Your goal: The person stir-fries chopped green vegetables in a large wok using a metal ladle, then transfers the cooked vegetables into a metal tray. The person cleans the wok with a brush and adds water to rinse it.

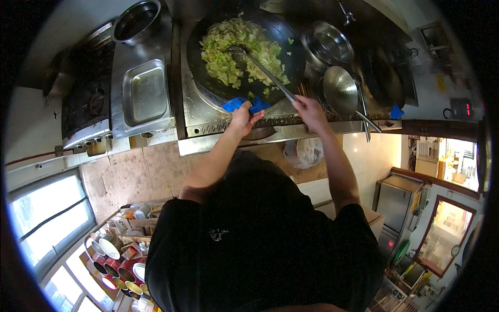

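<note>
A large dark wok (269, 27) on the steel range holds chopped green cabbage (234, 35). My left hand (244, 119) grips a blue cloth (236, 104) against the near rim of the wok. With my right hand (310, 112) I hold the long handle of a metal wok ladle (269, 72). It slants up to the left, and its bowl sits among the cabbage, partly hidden. A few loose pieces of cabbage cling to the bare right side and near wall of the wok.
Right of the wok are a steel bowl (331, 43), a perforated skimmer (340, 87) with its handle jutting over the edge, and another blue cloth (396, 112). To the left are a rectangular steel pan (146, 93), a round pot (137, 23) and a burner stove (87, 89).
</note>
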Available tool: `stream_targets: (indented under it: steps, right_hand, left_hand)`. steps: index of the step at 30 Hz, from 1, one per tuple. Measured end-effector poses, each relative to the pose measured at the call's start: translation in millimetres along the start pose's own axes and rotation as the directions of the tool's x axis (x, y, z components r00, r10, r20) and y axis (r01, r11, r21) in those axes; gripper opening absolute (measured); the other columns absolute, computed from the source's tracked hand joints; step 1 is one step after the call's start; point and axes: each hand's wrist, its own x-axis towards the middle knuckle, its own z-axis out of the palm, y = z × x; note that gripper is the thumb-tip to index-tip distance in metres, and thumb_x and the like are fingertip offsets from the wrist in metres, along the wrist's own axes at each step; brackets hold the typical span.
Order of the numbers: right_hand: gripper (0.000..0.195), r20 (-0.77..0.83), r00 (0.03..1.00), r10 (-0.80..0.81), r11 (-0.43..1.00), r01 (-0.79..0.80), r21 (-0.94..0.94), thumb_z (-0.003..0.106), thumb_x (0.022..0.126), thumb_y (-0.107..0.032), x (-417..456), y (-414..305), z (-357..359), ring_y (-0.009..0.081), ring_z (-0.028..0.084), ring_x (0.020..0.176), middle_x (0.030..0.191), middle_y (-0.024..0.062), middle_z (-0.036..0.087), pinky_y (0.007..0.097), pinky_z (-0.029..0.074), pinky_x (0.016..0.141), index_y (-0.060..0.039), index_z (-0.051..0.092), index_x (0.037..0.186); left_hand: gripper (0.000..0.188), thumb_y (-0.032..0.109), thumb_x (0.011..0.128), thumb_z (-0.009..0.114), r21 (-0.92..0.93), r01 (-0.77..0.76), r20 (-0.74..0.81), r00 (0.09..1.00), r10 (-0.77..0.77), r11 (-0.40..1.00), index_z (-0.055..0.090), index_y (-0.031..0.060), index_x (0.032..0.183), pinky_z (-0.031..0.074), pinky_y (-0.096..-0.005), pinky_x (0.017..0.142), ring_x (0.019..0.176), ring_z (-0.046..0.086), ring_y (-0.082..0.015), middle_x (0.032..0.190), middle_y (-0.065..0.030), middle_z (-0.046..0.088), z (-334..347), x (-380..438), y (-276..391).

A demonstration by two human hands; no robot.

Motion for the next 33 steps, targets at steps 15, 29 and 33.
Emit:
stream_targets:
  steps: [15, 29, 33]
  right_hand:
    - [0.05, 0.327, 0.94, 0.103, 0.988, -0.134, 0.072, 0.055, 0.101, -0.032, 58, -47, 15, 0.0129, 0.055, 0.062, 0.083, 0.0067, 0.064, 0.0319, 0.046, 0.056, -0.0122, 0.046, 0.146]
    - [0.037, -0.033, 0.985, -0.168, 0.874, 0.133, -0.468, 0.069, 0.091, -0.031, -64, 60, -168, 0.0201, 0.062, 0.06, 0.08, 0.0156, 0.069, 0.0351, 0.05, 0.061, -0.0274, 0.066, 0.128]
    - [0.041, 0.051, 0.996, -0.068, 0.961, 0.079, -0.265, 0.067, 0.093, -0.033, -43, 17, -89, 0.0201, 0.059, 0.057, 0.075, 0.0145, 0.067, 0.0354, 0.048, 0.057, -0.0276, 0.061, 0.134]
  left_hand:
    - [0.022, 0.019, 0.095, 0.059, 0.029, -0.006, 0.062, 0.998, 0.004, 1.0, 0.057, -0.0008, 0.103, 0.062, -0.0388, 0.077, 0.079, 0.068, -0.0271, 0.091, -0.0172, 0.065, -2, -10, 3]
    - [0.013, 0.012, 0.086, 0.065, 0.675, -0.411, 0.26, 0.91, 0.324, 0.613, 0.054, 0.0067, 0.09, 0.053, -0.034, 0.055, 0.062, 0.062, -0.0208, 0.077, -0.0074, 0.058, -14, -70, -23]
    - [0.022, 0.008, 0.075, 0.065, 0.658, -0.699, 0.706, 0.442, 0.553, -0.281, 0.054, 0.0033, 0.094, 0.048, -0.0436, 0.069, 0.079, 0.058, -0.0329, 0.09, -0.0155, 0.055, 19, -89, -6]
